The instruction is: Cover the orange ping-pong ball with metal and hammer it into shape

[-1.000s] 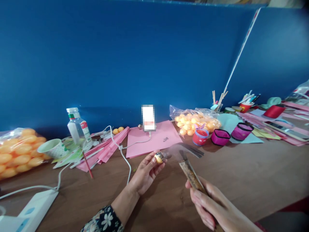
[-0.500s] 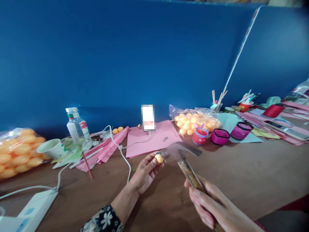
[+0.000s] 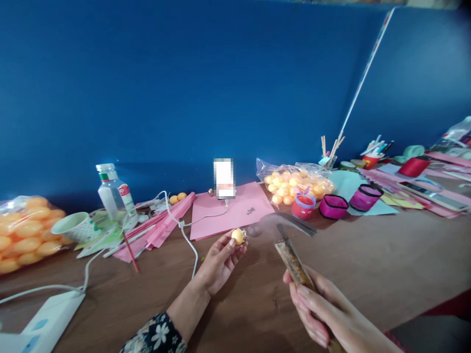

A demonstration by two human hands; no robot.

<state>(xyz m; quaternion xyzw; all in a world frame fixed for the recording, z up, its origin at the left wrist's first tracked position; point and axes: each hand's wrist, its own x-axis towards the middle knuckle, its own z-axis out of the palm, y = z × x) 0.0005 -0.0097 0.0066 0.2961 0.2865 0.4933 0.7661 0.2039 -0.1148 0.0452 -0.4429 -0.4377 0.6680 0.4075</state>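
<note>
My left hand (image 3: 222, 262) pinches a small yellow-orange ball (image 3: 238, 236) between thumb and fingers above the brown table. A dark, shiny patch shows on the ball's right side; its make-up is too small to tell. Wrapped round the wooden handle of a claw hammer (image 3: 293, 260) is my right hand (image 3: 320, 306). The hammer's head is blurred, its striking face pointing left at the ball with a small gap, its claw to the right. Behind the hands lies pink paper (image 3: 217, 220) bearing a few small dark bits (image 3: 250, 211).
Bags of orange balls stand at left (image 3: 27, 235) and back right (image 3: 285, 184). A bottle (image 3: 116, 193), paper cup (image 3: 75, 228), cable (image 3: 191, 250) and power strip (image 3: 55, 318) occupy the left. Red cup (image 3: 303, 208), magenta bands (image 3: 333, 207) and phone (image 3: 434, 193) lie right.
The ball has turned in my left hand, its dark patch moving from the top to the right side. The hammer has shifted slightly right, away from the ball.
</note>
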